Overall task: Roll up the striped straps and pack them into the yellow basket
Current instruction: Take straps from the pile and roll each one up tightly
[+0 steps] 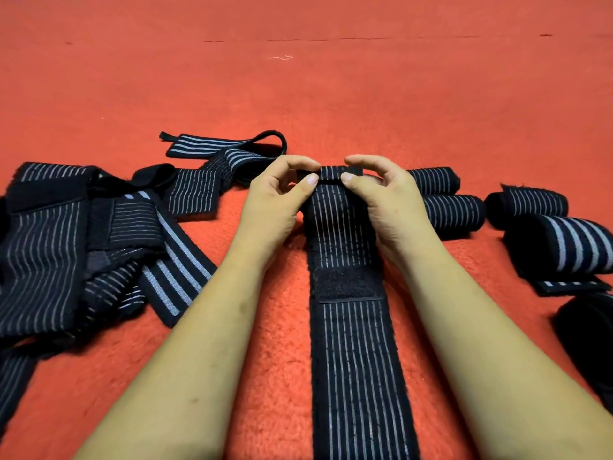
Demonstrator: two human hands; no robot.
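Note:
A long black strap with thin grey stripes (355, 360) lies flat between my forearms, running away from me across the red carpet. A black velcro patch (346, 283) crosses it partway up. My left hand (275, 200) and my right hand (381, 197) pinch the strap's far end, which is folded over into a small first turn. Several rolled straps (454, 214) lie to the right. A heap of unrolled striped straps (66, 247) lies on the left. No yellow basket is in view.
A red carpet (331, 94) covers the whole floor and stretches far ahead. A loose strap with a loop (229, 146) lies just beyond my left hand. A dark rolled bundle (587, 336) sits at the right edge.

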